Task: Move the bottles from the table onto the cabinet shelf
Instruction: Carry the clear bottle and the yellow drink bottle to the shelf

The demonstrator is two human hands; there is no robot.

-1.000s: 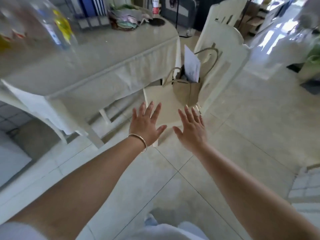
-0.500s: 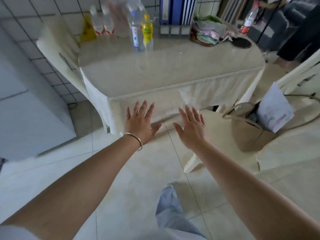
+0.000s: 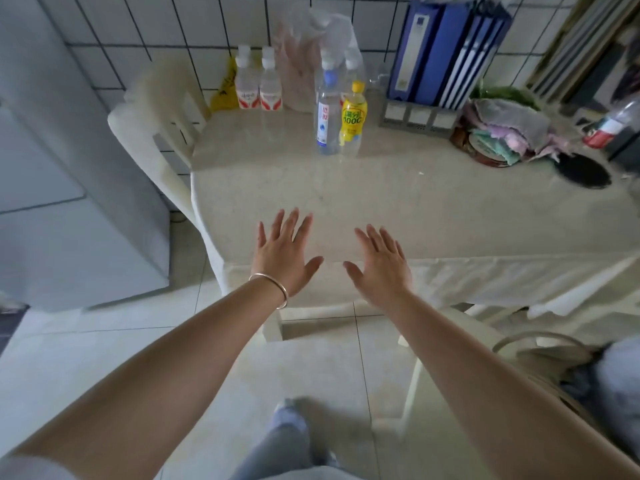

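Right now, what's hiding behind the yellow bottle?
Behind the yellow bottle stands another clear bottle with a white cap, mostly covered. Further back is a pale plastic bag against the tiled wall. Its contents cannot be seen.

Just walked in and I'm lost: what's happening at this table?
A person stands at the near edge of the cloth-covered table with both bare hands out, fingers spread, holding nothing: the left hand wears a bangle, the right hand is beside it. The bottles stand upright at the far side by the tiled wall: two small red-labelled bottles, a tall clear bottle and a yellow bottle. None is touched, and no cabinet shelf is clearly in view.
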